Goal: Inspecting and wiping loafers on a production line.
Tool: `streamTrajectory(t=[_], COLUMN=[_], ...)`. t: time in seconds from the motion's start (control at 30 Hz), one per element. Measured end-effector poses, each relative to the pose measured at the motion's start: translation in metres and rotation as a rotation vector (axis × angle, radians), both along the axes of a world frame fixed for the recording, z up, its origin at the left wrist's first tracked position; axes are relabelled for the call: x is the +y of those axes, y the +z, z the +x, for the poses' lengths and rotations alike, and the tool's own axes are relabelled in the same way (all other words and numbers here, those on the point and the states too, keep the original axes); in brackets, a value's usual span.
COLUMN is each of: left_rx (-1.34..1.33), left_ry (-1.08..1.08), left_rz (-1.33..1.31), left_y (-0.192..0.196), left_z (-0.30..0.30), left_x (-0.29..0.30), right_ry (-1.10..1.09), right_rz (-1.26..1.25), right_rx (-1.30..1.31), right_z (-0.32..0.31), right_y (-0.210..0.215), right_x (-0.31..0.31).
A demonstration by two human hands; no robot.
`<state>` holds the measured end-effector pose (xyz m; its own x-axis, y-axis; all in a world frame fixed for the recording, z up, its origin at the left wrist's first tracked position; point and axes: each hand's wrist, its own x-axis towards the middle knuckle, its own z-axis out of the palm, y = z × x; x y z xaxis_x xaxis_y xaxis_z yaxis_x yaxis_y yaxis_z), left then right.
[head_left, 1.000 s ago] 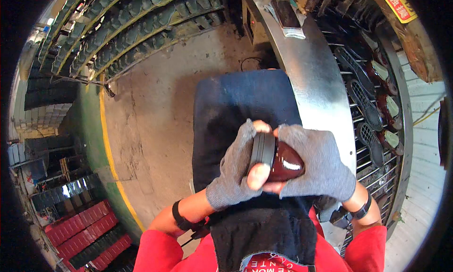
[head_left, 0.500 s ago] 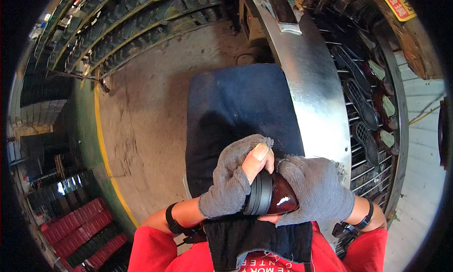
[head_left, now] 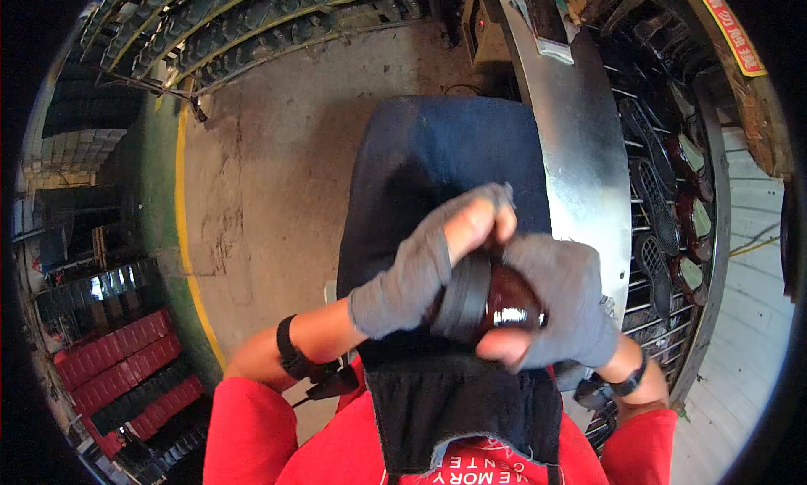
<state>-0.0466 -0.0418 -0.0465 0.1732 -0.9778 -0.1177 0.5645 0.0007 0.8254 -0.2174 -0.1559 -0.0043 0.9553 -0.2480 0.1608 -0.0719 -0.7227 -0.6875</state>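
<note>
Over my lap, both hands in grey fingerless-style gloves are closed around one shoe. Its upper (head_left: 514,293) is glossy dark red-brown leather, and a thick black sole (head_left: 465,302) faces left. My left hand (head_left: 420,262) grips the sole side, thumb and fingers bent over the top end. Against the upper, my right hand (head_left: 565,296) clasps the right side, with its thumb low near the shiny part. Motion blurs the shoe and fingers somewhat, and my palms hide much of it. Dark blue cloth (head_left: 454,149) covers my legs beneath.
A metal bench top (head_left: 580,149) runs along my right, with a phone-like dark slab (head_left: 546,18) at its far end. Beyond it, a rod rack holds black soles (head_left: 654,187) and red-brown shoes (head_left: 693,224). Shelves of dark shoe-shaped items (head_left: 277,31) stand far left; red ridged pieces (head_left: 118,359) lie nearer left.
Both hands have lifted the shoe farther from my body and tilted it slightly, still gripping it. The view has shifted a little, so the bench sits farther right.
</note>
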Motion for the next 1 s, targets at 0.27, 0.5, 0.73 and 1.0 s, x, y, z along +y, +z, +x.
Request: streamTrajectory(t=[0.27, 0.5, 0.73, 1.0], left_rx=[-0.238, 0.203, 0.444, 0.250], left_ry=[0.273, -0.081, 0.188, 0.261], left_rz=[-0.195, 0.234, 0.111, 0.242], left_y=[0.033, -0.009, -0.045, -0.017], left_z=[0.015, 0.047, 0.040, 0.015], left_x=[-0.024, -0.030, -0.001, 0.002], right_ry=[-0.476, 0.572, 0.214, -0.558], right_rz=[1.383, -0.251, 0.027, 0.678], right_rx=[-0.182, -0.095, -0.430, -0.269], right_z=[0.043, 0.072, 0.046, 0.039], right_y=[0.016, 0.017, -0.011, -0.028], right_x=[-0.012, 0.025, 0.031, 0.034])
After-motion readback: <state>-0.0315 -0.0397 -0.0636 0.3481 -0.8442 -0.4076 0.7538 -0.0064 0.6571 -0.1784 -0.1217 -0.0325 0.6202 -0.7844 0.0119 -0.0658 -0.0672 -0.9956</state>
